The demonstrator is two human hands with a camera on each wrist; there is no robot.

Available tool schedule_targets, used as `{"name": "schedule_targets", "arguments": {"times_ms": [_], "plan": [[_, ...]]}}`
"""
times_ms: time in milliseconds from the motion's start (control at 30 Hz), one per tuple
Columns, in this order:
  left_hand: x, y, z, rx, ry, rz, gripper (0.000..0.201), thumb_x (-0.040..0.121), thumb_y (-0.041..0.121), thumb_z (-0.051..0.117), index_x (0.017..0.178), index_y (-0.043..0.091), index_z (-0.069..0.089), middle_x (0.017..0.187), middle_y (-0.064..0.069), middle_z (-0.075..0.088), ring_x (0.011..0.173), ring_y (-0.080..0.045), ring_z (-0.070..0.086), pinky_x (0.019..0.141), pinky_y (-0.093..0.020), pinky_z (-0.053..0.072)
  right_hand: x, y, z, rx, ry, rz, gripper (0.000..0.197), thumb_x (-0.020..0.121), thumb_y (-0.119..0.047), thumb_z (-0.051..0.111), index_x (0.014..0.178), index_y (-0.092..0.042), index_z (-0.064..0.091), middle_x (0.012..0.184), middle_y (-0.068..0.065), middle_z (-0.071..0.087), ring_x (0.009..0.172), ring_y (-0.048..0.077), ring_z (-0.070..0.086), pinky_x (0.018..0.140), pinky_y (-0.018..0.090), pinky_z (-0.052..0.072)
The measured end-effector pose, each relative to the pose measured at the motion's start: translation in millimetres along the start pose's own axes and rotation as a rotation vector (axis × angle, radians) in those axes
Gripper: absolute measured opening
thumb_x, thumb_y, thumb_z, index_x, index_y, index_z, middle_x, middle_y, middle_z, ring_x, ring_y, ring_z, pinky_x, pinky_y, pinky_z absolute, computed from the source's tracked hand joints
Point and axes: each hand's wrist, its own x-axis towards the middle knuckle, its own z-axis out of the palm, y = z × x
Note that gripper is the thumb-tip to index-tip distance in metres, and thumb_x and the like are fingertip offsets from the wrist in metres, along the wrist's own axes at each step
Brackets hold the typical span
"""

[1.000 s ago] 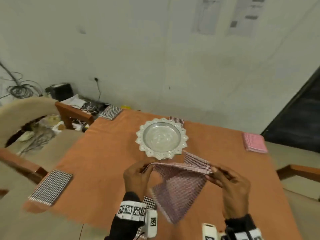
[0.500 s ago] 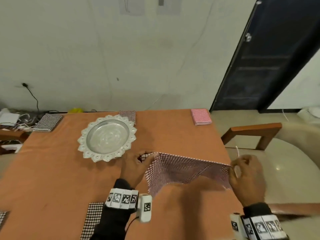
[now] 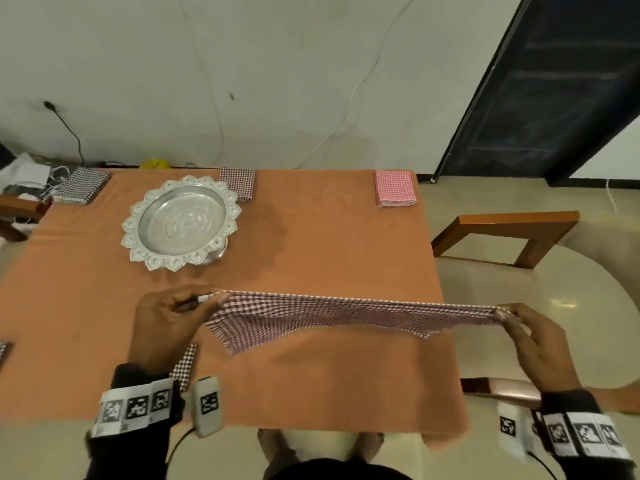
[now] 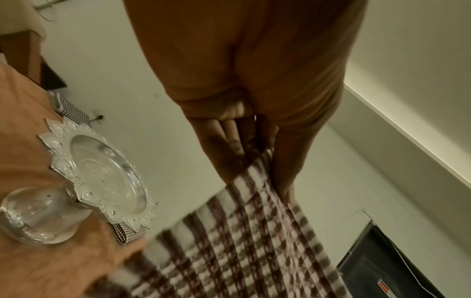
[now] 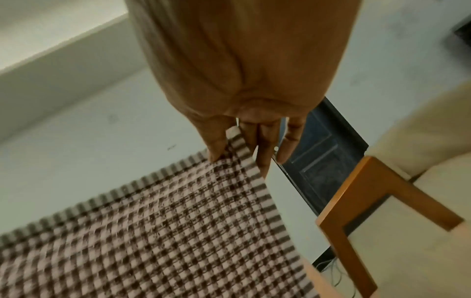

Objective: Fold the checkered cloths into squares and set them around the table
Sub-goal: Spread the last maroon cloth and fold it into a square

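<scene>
A brown-and-white checkered cloth (image 3: 332, 313) hangs stretched wide above the near part of the orange table (image 3: 329, 244). My left hand (image 3: 173, 317) pinches its left corner, with thumb and fingers closed on the fabric (image 4: 257, 181) in the left wrist view. My right hand (image 3: 533, 337) pinches the right corner (image 5: 237, 145) out past the table's right edge. Folded checkered cloths lie at the far left corner (image 3: 81, 185), behind the dish (image 3: 239, 183), at the far right corner in pink (image 3: 394, 188), and under my left wrist (image 3: 185, 363).
A silver scalloped pedestal dish (image 3: 181, 221) stands left of centre on the table. A wooden-armed cream chair (image 3: 512, 237) sits to the right, another chair arm (image 3: 20, 209) at far left. A dark door (image 3: 554, 84) is at the back right. Cables and clutter (image 3: 24, 174) lie at far left.
My hands have drawn apart, the right one going out past the table's right edge, so the cloth went from bunched to stretched wide. The head view swung right and down.
</scene>
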Motion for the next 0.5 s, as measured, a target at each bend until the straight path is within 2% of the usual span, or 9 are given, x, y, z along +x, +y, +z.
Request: {"name": "schedule_targets", "arguments": {"times_ms": [67, 133, 267, 367, 433, 500], "plan": [[-11.2, 3.2, -8.0, 0.025, -0.027, -0.014, 0.016, 0.081, 0.007, 0.077, 0.096, 0.012, 0.079, 0.088, 0.005, 0.079, 0.081, -0.014, 0.076, 0.075, -0.023, 0.061, -1.3, -13.5, -13.6, 0.209, 0.005, 0.037, 0.016, 0.102, -0.009, 0.057, 0.097, -0.012, 0.071, 0.091, -0.006, 0.074, 0.085, 0.006, 0.066, 0.074, 0.011, 0.048], [-19.1, 6.0, -14.5, 0.026, -0.026, -0.034, 0.018, 0.080, 0.002, 0.076, 0.095, 0.011, 0.078, 0.088, 0.006, 0.079, 0.079, -0.011, 0.076, 0.073, -0.019, 0.060, -1.0, -22.3, -21.1, 0.348, 0.004, 0.072, 0.015, 0.101, -0.004, 0.057, 0.099, -0.008, 0.072, 0.093, -0.002, 0.076, 0.084, 0.003, 0.068, 0.074, 0.010, 0.052], [-16.6, -0.7, -19.5, 0.109, 0.029, -0.049, 0.014, 0.077, 0.007, 0.081, 0.090, 0.013, 0.079, 0.079, 0.005, 0.078, 0.071, -0.010, 0.074, 0.069, -0.019, 0.060, 15.8, -18.0, -16.2, 0.474, -0.036, 0.156, 0.013, 0.098, -0.006, 0.062, 0.105, -0.004, 0.073, 0.096, 0.006, 0.078, 0.086, 0.014, 0.073, 0.074, 0.024, 0.058], [4.6, -26.6, -18.1, 0.397, -0.004, -0.048, 0.012, 0.075, 0.023, 0.086, 0.084, 0.020, 0.081, 0.073, 0.010, 0.075, 0.070, -0.001, 0.070, 0.063, -0.010, 0.051, 35.5, -5.0, 11.6, 0.521, -0.126, 0.264, 0.013, 0.098, -0.010, 0.064, 0.103, -0.003, 0.074, 0.096, 0.012, 0.077, 0.085, 0.024, 0.074, 0.074, 0.038, 0.059], [25.3, -51.6, -6.8, 0.457, -0.013, -0.101, 0.013, 0.073, 0.029, 0.088, 0.081, 0.023, 0.081, 0.070, 0.009, 0.074, 0.072, 0.001, 0.068, 0.059, -0.005, 0.044, 51.8, 10.8, 38.8, 0.545, -0.151, 0.360, 0.012, 0.098, -0.010, 0.064, 0.097, -0.003, 0.074, 0.094, 0.016, 0.077, 0.081, 0.028, 0.072, 0.073, 0.039, 0.056], [47.9, -85.4, 13.8, 0.425, -0.003, -0.181, 0.014, 0.074, 0.028, 0.088, 0.082, 0.020, 0.080, 0.064, 0.006, 0.072, 0.062, -0.003, 0.069, 0.057, -0.003, 0.043, 71.6, 29.7, 68.5, 0.557, -0.121, 0.448, 0.012, 0.096, -0.009, 0.066, 0.092, -0.004, 0.075, 0.094, 0.020, 0.075, 0.077, 0.027, 0.070, 0.071, 0.038, 0.054]]}}
